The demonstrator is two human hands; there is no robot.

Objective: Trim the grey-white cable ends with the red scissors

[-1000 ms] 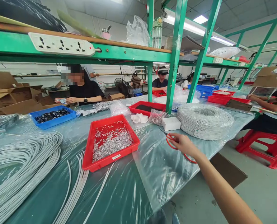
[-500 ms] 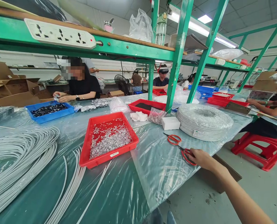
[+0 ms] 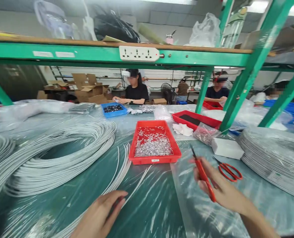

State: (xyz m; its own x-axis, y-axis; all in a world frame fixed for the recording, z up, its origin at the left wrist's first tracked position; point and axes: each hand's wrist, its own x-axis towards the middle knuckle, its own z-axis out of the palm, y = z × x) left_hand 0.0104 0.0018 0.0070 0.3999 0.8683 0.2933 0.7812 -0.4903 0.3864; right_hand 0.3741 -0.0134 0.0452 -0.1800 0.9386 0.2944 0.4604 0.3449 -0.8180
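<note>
My right hand (image 3: 217, 185) is wrapped around a pair of scissors (image 3: 203, 177) with red handles, their dark blades pointing up and away above the table. My left hand (image 3: 101, 211) is low at the centre-left, thumb and fingers curved with a gap between them. It hovers over or beside several cut white cables (image 3: 123, 168), partly covering them; a separate white cable end (image 3: 138, 180) runs just past its fingertips. Beyond the cables is a red tray (image 3: 155, 160) of small shiny metal parts. A second pair of red-handled scissors (image 3: 230, 172) lies right of my right hand.
Large coils of white cable (image 3: 62, 158) lie at left, and a wrapped cable coil (image 3: 273, 162) at right. Near that stand a white box (image 3: 227, 147) and crumpled white tissue (image 3: 183, 129). A green shelf frame (image 3: 246, 76) crosses above. Co-workers sit across the table.
My right hand has lifted one pair of scissors off the table. My left hand has come into view by the cut cables. The view has turned left.
</note>
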